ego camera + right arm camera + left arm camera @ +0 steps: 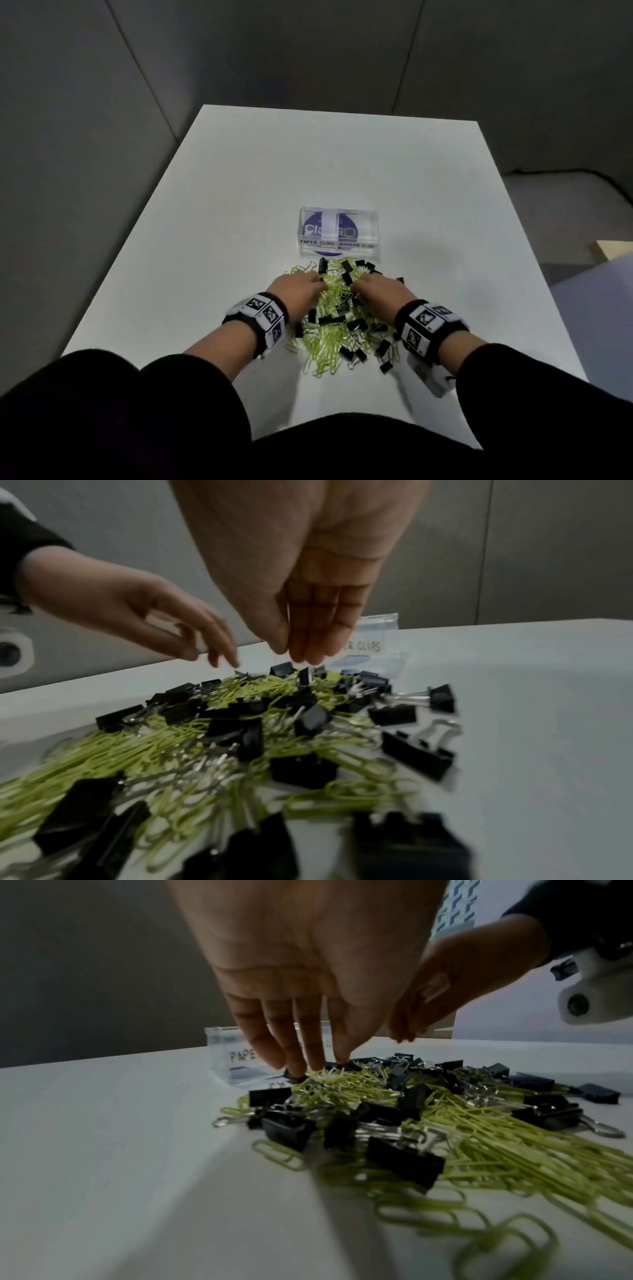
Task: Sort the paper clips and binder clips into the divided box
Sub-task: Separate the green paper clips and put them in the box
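Table (239, 192) carries the clear divided box (374, 236), lid seemingly on; mixed pile just before it: green paper clips (325, 346), black binder clips (356, 323); left hand (297, 286) fingertips touch the pile, fingers straight; right hand (382, 289) hovers, fingers relaxed, empty. Risk: tangled clips lift together and land in the wrong compartment.

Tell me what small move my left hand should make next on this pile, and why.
Probably pinch the black binder clip under the left hand's fingertips and lift it. The clear box looks empty.
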### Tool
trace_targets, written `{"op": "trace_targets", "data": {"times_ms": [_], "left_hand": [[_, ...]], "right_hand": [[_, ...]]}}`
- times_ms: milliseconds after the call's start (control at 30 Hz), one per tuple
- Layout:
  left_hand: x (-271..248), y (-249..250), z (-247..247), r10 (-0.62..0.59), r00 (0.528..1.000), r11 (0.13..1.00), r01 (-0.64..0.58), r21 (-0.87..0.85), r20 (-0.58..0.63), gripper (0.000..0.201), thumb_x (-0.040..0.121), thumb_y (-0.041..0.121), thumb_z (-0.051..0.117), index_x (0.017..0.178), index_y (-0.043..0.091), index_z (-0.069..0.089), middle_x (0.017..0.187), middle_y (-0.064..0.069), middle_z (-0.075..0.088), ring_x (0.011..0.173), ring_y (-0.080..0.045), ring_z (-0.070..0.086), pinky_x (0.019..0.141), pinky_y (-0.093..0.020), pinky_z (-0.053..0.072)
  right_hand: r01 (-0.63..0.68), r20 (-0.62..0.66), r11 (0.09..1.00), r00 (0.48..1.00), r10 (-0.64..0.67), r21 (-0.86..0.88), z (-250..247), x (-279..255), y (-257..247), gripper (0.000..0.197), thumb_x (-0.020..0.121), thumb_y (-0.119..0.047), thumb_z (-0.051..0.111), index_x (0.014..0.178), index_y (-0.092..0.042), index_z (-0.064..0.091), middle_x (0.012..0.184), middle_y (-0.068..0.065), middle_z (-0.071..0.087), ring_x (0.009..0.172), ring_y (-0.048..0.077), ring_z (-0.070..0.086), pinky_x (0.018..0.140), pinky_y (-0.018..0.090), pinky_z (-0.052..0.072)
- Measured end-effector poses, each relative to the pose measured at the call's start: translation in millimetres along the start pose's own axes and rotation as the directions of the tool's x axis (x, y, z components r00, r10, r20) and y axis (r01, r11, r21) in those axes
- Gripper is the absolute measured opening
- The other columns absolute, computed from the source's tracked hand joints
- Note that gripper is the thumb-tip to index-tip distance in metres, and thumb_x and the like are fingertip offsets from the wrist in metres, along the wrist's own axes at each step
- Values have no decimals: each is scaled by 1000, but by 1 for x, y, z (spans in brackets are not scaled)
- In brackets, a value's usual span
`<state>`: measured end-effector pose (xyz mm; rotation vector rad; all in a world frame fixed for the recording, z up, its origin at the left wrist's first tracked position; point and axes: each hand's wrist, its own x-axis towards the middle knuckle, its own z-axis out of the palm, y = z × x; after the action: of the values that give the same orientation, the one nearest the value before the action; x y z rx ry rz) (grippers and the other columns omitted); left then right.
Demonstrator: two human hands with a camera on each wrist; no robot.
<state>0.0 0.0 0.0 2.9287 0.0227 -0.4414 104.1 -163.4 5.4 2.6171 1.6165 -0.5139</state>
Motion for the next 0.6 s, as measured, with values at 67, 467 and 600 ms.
{"op": "trace_targets", "data": {"times_ms": [67, 467, 600], "left_hand": [[7, 4, 5, -30, 1000, 999, 30, 34, 7, 41, 96, 21, 43, 137, 24, 44, 131, -4, 50, 116, -25, 51, 89, -38, 49], [0, 2, 37, -21, 997, 1000, 22, 21, -79, 42, 95, 34, 46, 133, 17, 45, 135, -7, 47, 116, -24, 49, 93, -35, 48], [3, 9, 35, -110, 994, 994, 109, -19, -18, 40, 92, 27, 51, 131, 16, 45, 128, -9, 46, 113, -26, 48, 87, -37, 48]], "right_hand": [[51, -5, 999, 999, -51, 15, 8, 8, -5, 46, 92, -9, 50, 137, -11, 42, 139, 12, 48, 125, 29, 46, 103, 38, 39], [100, -30, 995, 995, -100, -13, 29, 12, -6, 43, 91, -19, 54, 132, -7, 46, 141, 14, 44, 125, 33, 46, 104, 41, 40], [44, 42, 997, 998, -42, -57, 26, 18, -12, 37, 93, -20, 49, 129, -8, 47, 134, 10, 48, 120, 29, 46, 97, 37, 42]]}}
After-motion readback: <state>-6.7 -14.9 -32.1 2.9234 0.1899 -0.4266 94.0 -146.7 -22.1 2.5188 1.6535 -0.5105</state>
